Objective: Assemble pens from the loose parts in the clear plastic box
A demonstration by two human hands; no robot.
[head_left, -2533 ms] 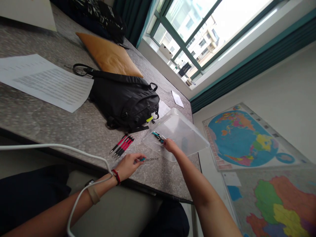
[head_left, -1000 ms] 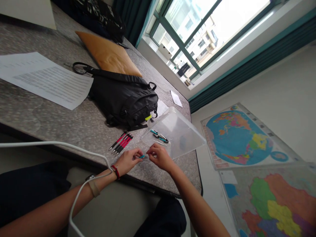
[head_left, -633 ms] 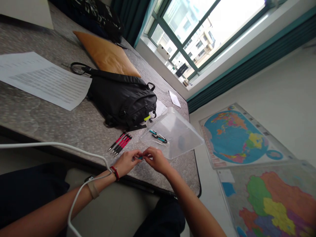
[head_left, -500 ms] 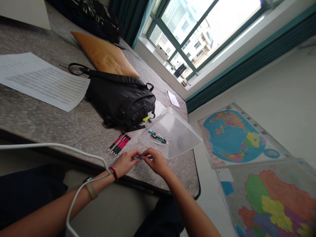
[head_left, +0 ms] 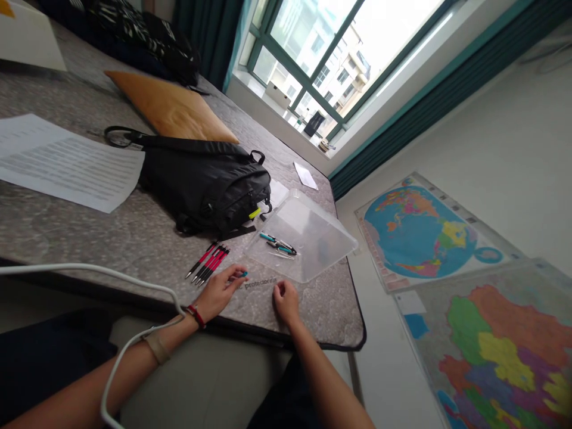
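Note:
Between the thumb and finger of my left hand [head_left: 220, 292] is a small teal piece [head_left: 244, 274], too small to identify. My right hand [head_left: 286, 301] is apart from it, fingers curled and pinched low over the mattress [head_left: 259, 307]; whatever they hold, if anything, I cannot make out. Several red and black pens [head_left: 208, 263] lie side by side just beyond my left hand. Farther out, a clear plastic box [head_left: 313, 238] rests at an angle, with teal and black pens [head_left: 279, 244] and thin whitish sticks seen at its left part.
A black backpack [head_left: 201, 185] lies behind the pens, with a brown envelope [head_left: 174, 110] beyond it. Printed paper [head_left: 67, 167] is on the left. A white cable [head_left: 129, 275] crosses my left forearm. Maps [head_left: 415, 232] hang on the right wall, beside the mattress edge.
My hands were together at the teal piece and have separated. The left keeps the piece and the right has drawn back toward me. The view has shifted slightly.

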